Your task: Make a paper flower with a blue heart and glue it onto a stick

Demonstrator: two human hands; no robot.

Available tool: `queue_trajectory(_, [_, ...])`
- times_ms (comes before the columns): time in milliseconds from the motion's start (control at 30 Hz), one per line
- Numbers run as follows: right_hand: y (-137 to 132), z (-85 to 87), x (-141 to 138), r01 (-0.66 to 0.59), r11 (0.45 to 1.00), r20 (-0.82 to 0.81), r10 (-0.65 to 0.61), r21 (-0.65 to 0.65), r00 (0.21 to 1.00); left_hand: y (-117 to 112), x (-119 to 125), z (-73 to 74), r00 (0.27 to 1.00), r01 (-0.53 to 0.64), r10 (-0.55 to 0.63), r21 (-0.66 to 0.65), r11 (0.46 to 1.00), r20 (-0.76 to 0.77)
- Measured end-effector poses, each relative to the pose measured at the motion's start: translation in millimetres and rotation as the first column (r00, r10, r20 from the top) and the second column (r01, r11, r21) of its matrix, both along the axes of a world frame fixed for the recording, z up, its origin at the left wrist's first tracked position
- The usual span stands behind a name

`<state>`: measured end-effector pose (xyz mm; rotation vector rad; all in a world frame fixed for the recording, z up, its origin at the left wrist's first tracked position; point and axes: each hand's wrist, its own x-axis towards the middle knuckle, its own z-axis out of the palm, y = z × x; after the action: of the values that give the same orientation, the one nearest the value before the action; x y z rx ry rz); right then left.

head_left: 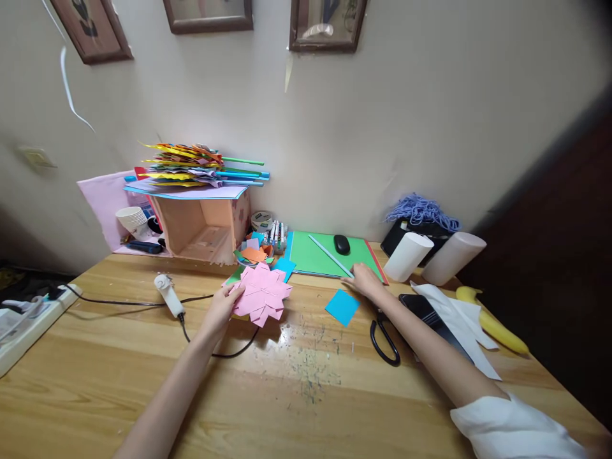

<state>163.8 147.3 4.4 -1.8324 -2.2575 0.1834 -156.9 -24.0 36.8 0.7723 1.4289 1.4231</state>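
A: Head view, the only one. What's in your grip?

B: Your left hand (222, 309) pinches the pink paper flower (262, 292) at its left edge, thumb on top; flower sits just left of frame centre. Your right hand (367, 281), right of centre, has its fingertips closed about the lower-right end of the pale blue stick (329, 255). The stick slants across the green sheet (308, 261).

A: How should you handle them?

B: My call: keep the left pinch light and at the edge, since those folded layers look easy to crease. Lift the stick straight up by that end; dragging it could shift the sheet. Mind the black mouse (341, 244) near it and the blue paper square (343, 307) below your right hand.

A: Any text you can use?

B: None readable. Tape roll (262, 220) and markers (276, 233), left of centre: any print there is too small to make out. No brand legible on the mouse either.
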Motion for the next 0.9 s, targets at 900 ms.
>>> queue_trajectory(900, [-158, 9.6, 0, -0.280, 0.958, -0.714, 0.150, -0.067, 0.683, -8, 19, -41.9, 0.983, 0.085, -0.077, -0.040, 0.996, 0.168])
